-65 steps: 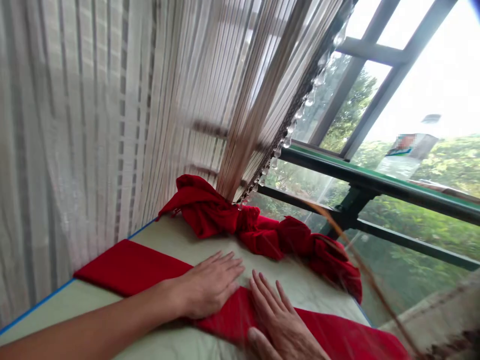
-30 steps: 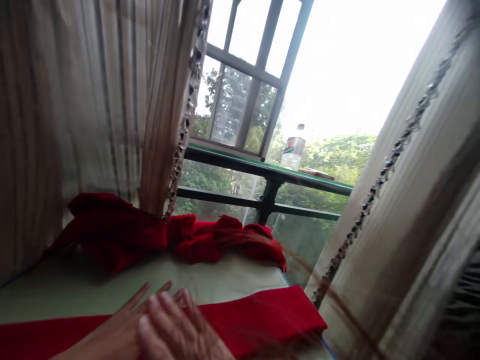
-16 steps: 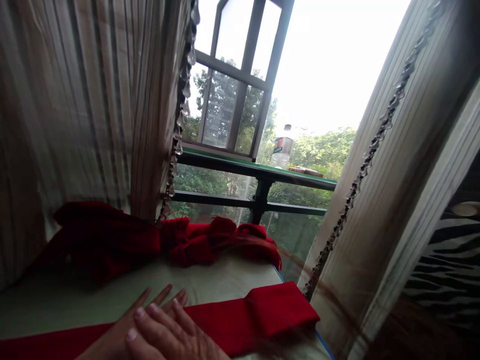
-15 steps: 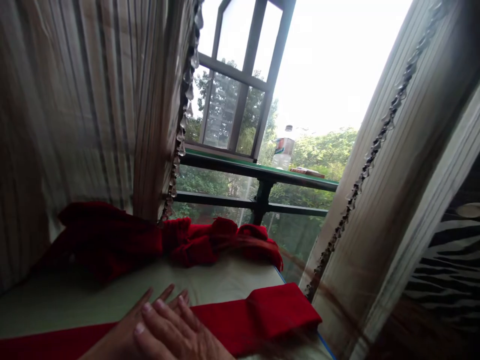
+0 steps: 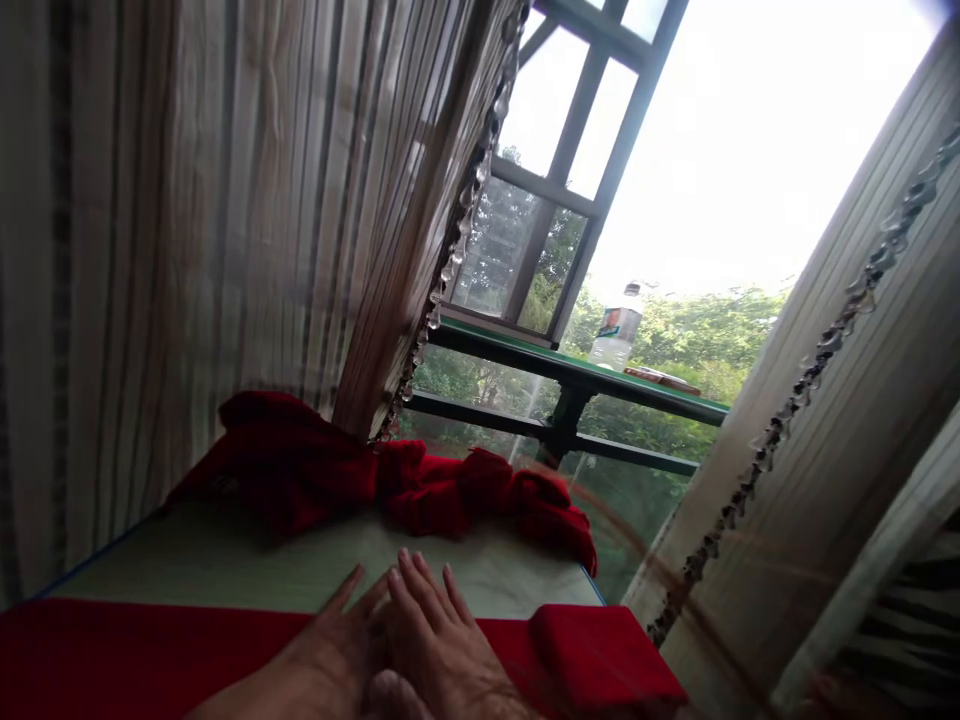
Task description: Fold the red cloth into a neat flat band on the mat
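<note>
A long strip of red cloth lies across the pale tabletop, with a thicker folded part at its right end. My left hand rests over the strip, fingers stretched out and slightly apart. Beside it, my right hand lies flat and partly covers the left one's fingertips. Both hands seem empty, though their palms are hidden. Whether they press on the cloth or hover just above it, I cannot tell.
Along the table's far edge sits a heap of crumpled red cloth. Striped curtains with bead trim hang at both sides. Beyond, a green-topped railing carries a plastic bottle and a flat brown object. A window sash stands open.
The view has swung, so the scene sits farther right and more tilted. My hands overlapped heavily before; now they lie more side by side. The cloth looks unchanged.
</note>
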`<state>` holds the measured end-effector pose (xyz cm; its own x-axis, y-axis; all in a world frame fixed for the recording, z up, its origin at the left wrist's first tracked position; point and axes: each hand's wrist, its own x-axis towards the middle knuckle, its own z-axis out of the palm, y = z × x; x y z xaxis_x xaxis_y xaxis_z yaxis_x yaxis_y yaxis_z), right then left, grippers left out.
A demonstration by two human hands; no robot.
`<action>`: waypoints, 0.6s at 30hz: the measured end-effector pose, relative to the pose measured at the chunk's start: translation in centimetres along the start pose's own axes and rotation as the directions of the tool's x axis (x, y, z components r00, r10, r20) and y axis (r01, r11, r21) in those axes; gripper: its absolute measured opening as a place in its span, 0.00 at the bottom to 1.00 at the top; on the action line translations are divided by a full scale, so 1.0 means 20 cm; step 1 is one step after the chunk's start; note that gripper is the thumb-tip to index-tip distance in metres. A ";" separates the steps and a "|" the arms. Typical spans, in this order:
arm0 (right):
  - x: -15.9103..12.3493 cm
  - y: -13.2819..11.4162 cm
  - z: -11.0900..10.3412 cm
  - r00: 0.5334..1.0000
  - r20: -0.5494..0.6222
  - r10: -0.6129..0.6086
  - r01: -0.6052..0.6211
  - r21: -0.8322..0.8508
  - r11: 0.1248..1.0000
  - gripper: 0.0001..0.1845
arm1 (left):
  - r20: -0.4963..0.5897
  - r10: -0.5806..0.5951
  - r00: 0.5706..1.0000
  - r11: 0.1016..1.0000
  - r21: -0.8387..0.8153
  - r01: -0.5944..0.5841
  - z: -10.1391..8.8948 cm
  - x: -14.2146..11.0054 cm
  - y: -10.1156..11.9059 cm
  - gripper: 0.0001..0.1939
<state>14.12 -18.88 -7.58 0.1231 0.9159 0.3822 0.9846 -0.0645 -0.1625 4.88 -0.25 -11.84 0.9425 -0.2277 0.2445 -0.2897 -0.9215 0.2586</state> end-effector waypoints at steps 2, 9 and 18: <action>-0.02 0.03 0.01 0.999 0.044 0.022 -0.022 -0.001 1.000 0.56 | 0.000 -0.003 1.000 1.000 -0.019 0.003 -0.02 -0.05 -0.02 0.44; -0.07 0.07 0.10 0.997 0.071 0.026 -0.027 0.016 0.999 0.45 | 0.187 -0.115 0.976 0.986 -0.102 0.136 -0.40 -0.20 0.05 0.45; -0.08 0.10 0.05 0.987 0.154 0.052 -0.045 -0.050 0.998 0.40 | 0.320 -0.226 0.920 0.971 -0.001 0.239 -0.60 -0.13 0.22 0.33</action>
<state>15.72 -19.97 -9.42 0.1533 0.9615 0.2282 0.9831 -0.1251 -0.1336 -0.76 0.02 -0.12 0.9860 -0.1018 -0.1322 -0.0564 -0.9490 0.3101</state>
